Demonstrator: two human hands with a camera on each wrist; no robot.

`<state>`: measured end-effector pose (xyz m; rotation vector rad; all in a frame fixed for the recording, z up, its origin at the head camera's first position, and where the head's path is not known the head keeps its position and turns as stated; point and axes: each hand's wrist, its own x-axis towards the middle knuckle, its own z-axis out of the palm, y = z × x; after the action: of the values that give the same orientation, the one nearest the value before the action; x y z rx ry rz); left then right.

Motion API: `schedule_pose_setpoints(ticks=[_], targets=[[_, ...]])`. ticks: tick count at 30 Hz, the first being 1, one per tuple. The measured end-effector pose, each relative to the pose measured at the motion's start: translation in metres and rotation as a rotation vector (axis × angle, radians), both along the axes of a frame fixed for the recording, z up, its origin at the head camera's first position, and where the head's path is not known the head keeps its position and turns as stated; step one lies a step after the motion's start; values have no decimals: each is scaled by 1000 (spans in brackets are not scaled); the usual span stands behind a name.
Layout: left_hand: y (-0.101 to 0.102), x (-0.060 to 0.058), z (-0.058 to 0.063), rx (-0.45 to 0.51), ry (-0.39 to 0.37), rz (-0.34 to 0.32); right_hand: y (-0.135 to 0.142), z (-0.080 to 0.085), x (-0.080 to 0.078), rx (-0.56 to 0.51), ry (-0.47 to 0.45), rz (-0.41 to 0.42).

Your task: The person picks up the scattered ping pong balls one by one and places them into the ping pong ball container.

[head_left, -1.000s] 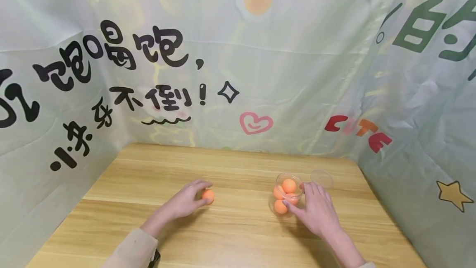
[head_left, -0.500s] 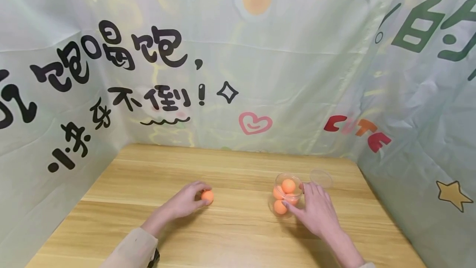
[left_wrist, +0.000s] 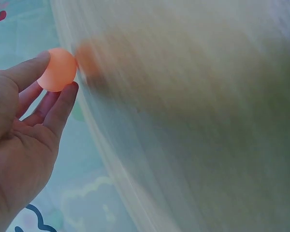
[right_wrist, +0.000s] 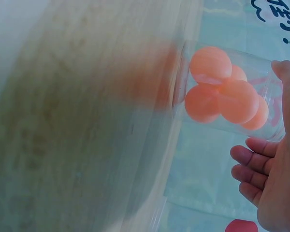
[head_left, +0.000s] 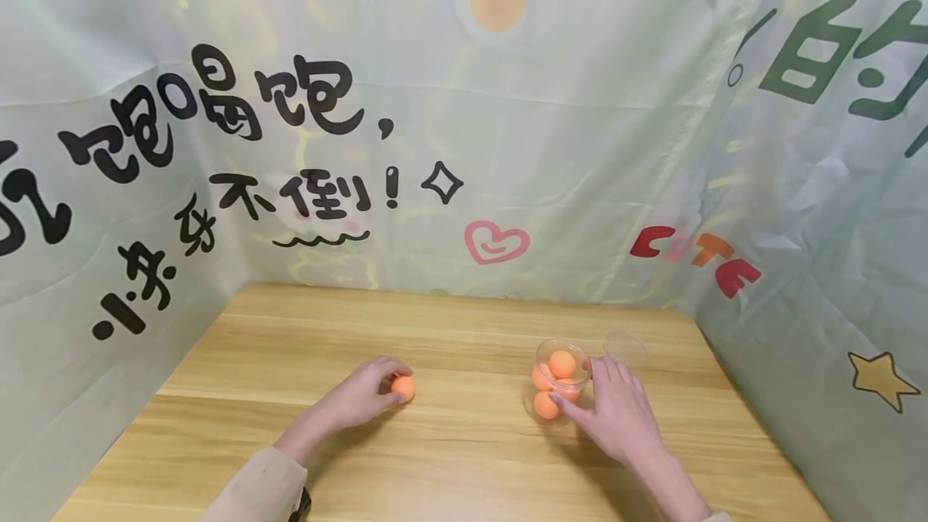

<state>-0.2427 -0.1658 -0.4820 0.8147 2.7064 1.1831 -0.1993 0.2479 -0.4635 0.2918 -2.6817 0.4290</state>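
On the wooden table [head_left: 464,449], my left hand [head_left: 358,393] pinches an orange ping-pong ball [head_left: 403,388] between thumb and fingers. The left wrist view shows the thumb on one side of that ball [left_wrist: 59,70] and a fingertip on the other, with the ball low at the tabletop. To the right, a clear round jar [head_left: 540,353] stands upright and uncovered, with several orange ping-pong balls [head_left: 561,364] piled inside. My right hand [head_left: 619,413] holds the jar near its rim, thumb on the near side and fingers on the right side. In the right wrist view, its lower fingers [right_wrist: 253,166] curl loosely beside the wall.
A clear round lid [head_left: 625,349] lies flat behind my right hand. Printed cloth walls [head_left: 580,143] enclose the table at the back and both sides. A small dark object [head_left: 300,504] shows by the left sleeve [head_left: 257,486].
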Motion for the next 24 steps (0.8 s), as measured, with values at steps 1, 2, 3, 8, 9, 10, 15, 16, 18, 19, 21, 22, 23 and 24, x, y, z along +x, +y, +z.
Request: schedule_pose_setpoints(ticks=[1, 2, 3, 8, 9, 10, 15, 16, 18, 19, 21, 22, 23, 24], targets=[[0, 0, 0, 2, -2, 0, 0, 0, 0, -2, 0, 0], [0, 1, 0, 2, -5, 2, 0, 0, 0, -2, -2, 0], [0, 1, 0, 3, -8, 5, 0, 0, 0, -2, -5, 0], [3, 2, 1, 38, -11, 9, 0, 0, 0, 1, -13, -1], [4, 2, 2, 52, -12, 8, 0, 0, 0, 0, -13, 0], [5, 2, 2, 67, -14, 5, 0, 0, 0, -1, -12, -1], [9, 3, 4, 135, -17, -10, -1, 1, 0, -2, -11, -2], [10, 3, 4, 145, -16, -13, -1, 1, 0, -1, -10, -3], [12, 4, 5, 160, -14, -7, -1, 1, 0, 0, -9, -3], [14, 4, 6, 169, -12, -4, -1, 1, 0, -1, -8, -3], [16, 5, 6, 179, -9, 7, -1, 0, 0, -2, -7, -4], [16, 5, 6, 182, -3, 12, -1, 0, 0, -3, -6, -4], [17, 6, 7, 186, 1, 17, -1, 0, 0, -4, -6, -3], [18, 6, 7, 193, 10, 18, -1, 0, 0, -4, -5, -3]])
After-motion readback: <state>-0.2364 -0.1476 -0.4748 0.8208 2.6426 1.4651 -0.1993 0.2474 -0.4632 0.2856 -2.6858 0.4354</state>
